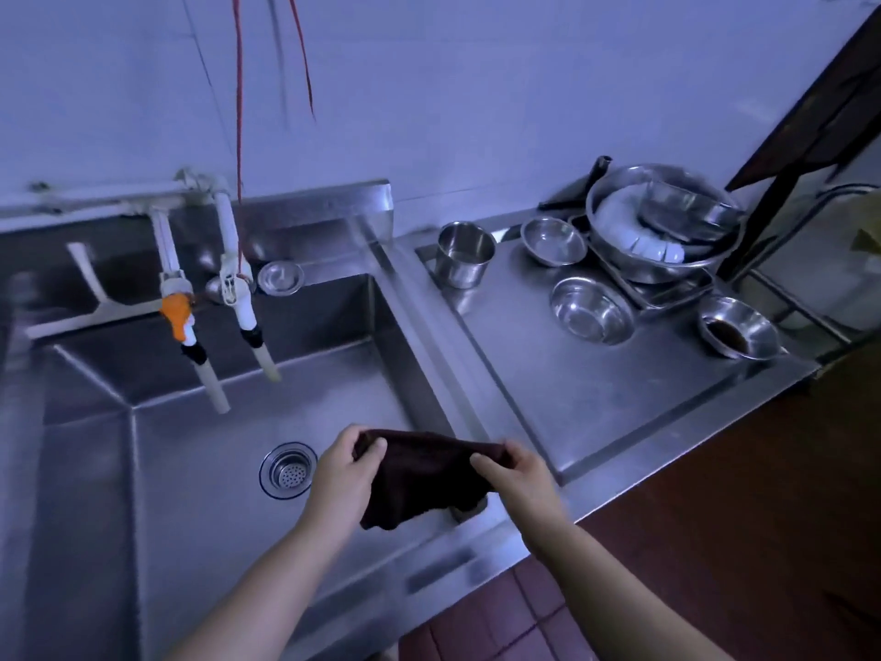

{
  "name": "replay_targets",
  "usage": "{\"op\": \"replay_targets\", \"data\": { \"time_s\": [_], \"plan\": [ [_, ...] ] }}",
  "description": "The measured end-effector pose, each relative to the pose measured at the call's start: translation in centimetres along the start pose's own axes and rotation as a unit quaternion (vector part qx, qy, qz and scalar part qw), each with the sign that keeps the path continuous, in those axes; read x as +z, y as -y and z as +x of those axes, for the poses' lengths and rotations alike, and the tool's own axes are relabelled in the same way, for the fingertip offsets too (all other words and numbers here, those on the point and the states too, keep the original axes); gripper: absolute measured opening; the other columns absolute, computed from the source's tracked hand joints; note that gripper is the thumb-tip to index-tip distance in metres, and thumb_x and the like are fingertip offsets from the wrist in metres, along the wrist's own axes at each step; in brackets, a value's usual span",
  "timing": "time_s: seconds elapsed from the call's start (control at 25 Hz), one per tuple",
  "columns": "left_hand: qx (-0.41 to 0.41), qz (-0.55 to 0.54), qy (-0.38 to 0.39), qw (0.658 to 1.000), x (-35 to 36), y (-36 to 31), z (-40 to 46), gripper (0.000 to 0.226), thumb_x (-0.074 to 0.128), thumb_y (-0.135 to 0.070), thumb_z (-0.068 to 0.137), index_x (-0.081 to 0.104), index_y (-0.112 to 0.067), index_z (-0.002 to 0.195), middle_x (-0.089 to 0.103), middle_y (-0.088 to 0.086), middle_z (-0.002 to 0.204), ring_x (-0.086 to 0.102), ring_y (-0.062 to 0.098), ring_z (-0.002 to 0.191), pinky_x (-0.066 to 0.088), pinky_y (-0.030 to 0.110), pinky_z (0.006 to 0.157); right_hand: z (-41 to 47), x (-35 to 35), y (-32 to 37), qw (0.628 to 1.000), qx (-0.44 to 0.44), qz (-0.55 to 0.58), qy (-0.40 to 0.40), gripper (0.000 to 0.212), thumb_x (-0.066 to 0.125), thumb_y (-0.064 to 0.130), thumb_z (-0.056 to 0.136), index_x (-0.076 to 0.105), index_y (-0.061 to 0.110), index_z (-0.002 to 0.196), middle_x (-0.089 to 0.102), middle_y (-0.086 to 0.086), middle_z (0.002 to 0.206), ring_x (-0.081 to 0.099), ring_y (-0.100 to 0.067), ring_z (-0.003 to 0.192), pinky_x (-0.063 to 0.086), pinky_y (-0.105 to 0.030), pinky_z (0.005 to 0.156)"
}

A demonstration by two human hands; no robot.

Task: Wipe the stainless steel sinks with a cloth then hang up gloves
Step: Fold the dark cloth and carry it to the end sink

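A dark brown cloth (422, 479) hangs stretched between both hands over the right front corner of the stainless steel sink (190, 450). My left hand (341, 474) pinches its left top corner and my right hand (517, 472) pinches its right top corner. The cloth's lower part droops down against the sink's right wall. A round drain strainer (288, 469) lies in the sink floor just left of my left hand. No gloves are in view.
Two white taps (238, 298), one with an orange handle (176, 314), reach over the sink from the back. A steel draining board (596, 398) on the right carries a steel cup (465, 252), several steel bowls (591, 310) and a large basin of dishes (662, 221). Red strings (238, 112) hang from above.
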State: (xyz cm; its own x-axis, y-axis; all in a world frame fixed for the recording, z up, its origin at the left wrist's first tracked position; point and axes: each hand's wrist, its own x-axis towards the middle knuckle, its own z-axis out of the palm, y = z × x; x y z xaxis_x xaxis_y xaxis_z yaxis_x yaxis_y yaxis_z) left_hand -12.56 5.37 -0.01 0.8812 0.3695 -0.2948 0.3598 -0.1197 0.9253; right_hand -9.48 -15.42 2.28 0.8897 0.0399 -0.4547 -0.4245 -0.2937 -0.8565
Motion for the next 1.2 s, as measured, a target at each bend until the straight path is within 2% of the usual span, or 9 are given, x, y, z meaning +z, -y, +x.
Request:
{"op": "replay_targets", "data": {
  "time_s": [0.24,0.32,0.44,0.6,0.76,0.96,1.04,1.12,1.2],
  "plan": [
    [-0.017,0.08,-0.019,0.996,3.0,-0.3,10.7,0.01,0.063,-0.024,0.086,0.055,-0.022,0.092,0.063,-0.005,0.085,0.061,0.018,0.084,0.049,0.033,0.071,8.8,0.8,-0.2,0.994,0.048,-0.099,0.006,0.009,0.068,0.012,0.075,0.06,0.009,0.076,0.058,0.002,0.062,0.048,0.003,0.043,0.036,-0.011,0.042],
    [-0.012,0.104,0.006,0.995,4.8,-1.0,14.4,0.008,0.063,-0.029,0.085,0.055,-0.032,0.087,0.064,-0.01,0.083,0.062,0.012,0.079,0.054,0.034,0.065,11.6,0.8,0.0,0.988,0.052,-0.144,0.002,0.011,0.068,0.016,0.075,0.057,0.014,0.073,0.059,0.004,0.063,0.05,0.0,0.047,0.035,-0.012,0.041],
    [0.028,0.176,0.027,0.984,7.5,-2.5,19.3,0.01,0.063,-0.036,0.083,0.053,-0.039,0.084,0.06,-0.018,0.08,0.059,0.005,0.076,0.048,0.027,0.059,14.9,0.7,0.3,0.975,0.041,-0.218,-0.009,0.012,0.067,0.026,0.077,0.057,0.021,0.072,0.06,0.007,0.063,0.054,-0.005,0.055,0.038,-0.017,0.045],
    [0.048,0.243,0.058,0.967,11.5,-3.6,24.5,0.016,0.064,-0.038,0.083,0.061,-0.032,0.097,0.064,-0.012,0.094,0.059,0.012,0.087,0.045,0.027,0.066,18.7,-0.3,0.4,0.953,0.012,-0.302,-0.038,0.02,0.064,0.033,0.078,0.055,0.02,0.066,0.055,0.009,0.058,0.049,-0.001,0.051,0.033,-0.018,0.043],
    [0.07,0.294,0.049,0.952,13.8,-3.8,26.0,0.015,0.064,-0.039,0.082,0.064,-0.033,0.095,0.068,-0.011,0.094,0.06,0.011,0.087,0.043,0.024,0.062,20.3,-1.7,-0.1,0.928,-0.031,-0.372,-0.019,0.029,0.063,0.042,0.078,0.055,0.015,0.071,0.053,0.007,0.062,0.048,-0.01,0.056,0.03,-0.018,0.044],
    [0.087,0.292,0.003,0.953,14.4,-4.1,26.3,0.038,0.074,-0.03,0.076,0.063,-0.021,0.112,0.063,-0.003,0.107,0.055,0.016,0.103,0.046,0.033,0.087,22.2,-3.6,-0.1,0.892,-0.06,-0.444,0.059,0.037,0.06,0.053,0.078,0.044,0.023,0.063,0.049,0.008,0.065,0.049,-0.013,0.065,0.034,-0.025,0.051],
    [0.038,0.236,-0.076,0.968,13.2,-3.8,25.1,0.046,0.072,-0.025,0.078,0.057,-0.017,0.12,0.06,-0.002,0.114,0.055,0.015,0.104,0.046,0.033,0.089,22.4,-4.3,0.3,0.885,-0.082,-0.453,0.073,0.03,0.061,0.054,0.078,0.052,0.026,0.079,0.054,0.009,0.083,0.053,-0.014,0.079,0.04,-0.026,0.059],
    [-0.004,0.222,-0.134,0.966,12.0,-2.6,22.6,0.037,0.067,-0.02,0.081,0.059,-0.016,0.117,0.061,0.0,0.111,0.057,0.014,0.097,0.044,0.027,0.081,22.8,-4.5,0.4,0.861,-0.191,-0.467,0.069,0.04,0.064,0.046,0.078,0.055,0.022,0.108,0.053,0.003,0.109,0.052,-0.019,0.1,0.046,-0.031,0.076],
    [-0.029,0.25,-0.115,0.961,11.7,-0.8,19.0,0.027,0.065,-0.019,0.083,0.061,-0.021,0.11,0.06,-0.002,0.106,0.057,0.011,0.09,0.041,0.024,0.074,23.4,-3.8,0.9,0.804,-0.312,-0.496,0.102,0.048,0.067,0.035,0.079,0.054,0.017,0.122,0.052,-0.005,0.122,0.051,-0.026,0.108,0.045,-0.036,0.089]
  ]
}}
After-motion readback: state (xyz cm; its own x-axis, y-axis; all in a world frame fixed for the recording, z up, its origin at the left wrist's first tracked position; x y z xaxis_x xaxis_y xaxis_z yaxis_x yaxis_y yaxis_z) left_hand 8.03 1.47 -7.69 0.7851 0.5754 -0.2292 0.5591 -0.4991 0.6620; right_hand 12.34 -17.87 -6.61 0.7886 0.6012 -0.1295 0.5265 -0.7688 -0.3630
